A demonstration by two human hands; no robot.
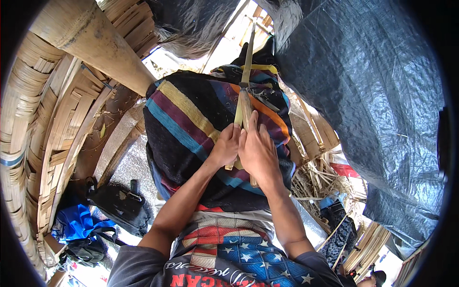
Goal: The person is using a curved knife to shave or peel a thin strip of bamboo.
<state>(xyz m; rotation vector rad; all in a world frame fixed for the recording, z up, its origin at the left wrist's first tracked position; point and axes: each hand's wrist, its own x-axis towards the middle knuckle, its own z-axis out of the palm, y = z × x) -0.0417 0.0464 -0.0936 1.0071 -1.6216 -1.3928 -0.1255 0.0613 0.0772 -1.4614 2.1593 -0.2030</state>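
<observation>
My right hand (259, 152) is closed around the long wooden handle (246, 107) of a knife, whose lower end shows below the palm. Beside it, my left hand (225, 147) pinches a pale yellow-green bamboo strip (238, 116); its cut end sticks out under the fingers. Strip and handle lie nearly side by side and meet at a dark collar. Past that, a long narrow piece (248, 60) points away from me; whether it is blade or strip I cannot tell. Beneath both hands, a striped dark cloth (179, 122) covers my lap, with thin shavings (268, 92) on it.
Woven bamboo wall (28, 105) and a thick bamboo pole (103, 45) stand at left. A dark plastic tarp (363, 95) hangs at right. Black bag (119, 205) and blue bag (79, 222) lie lower left; dry straw (311, 184) lies right. Another person (375, 279) shows at lower right.
</observation>
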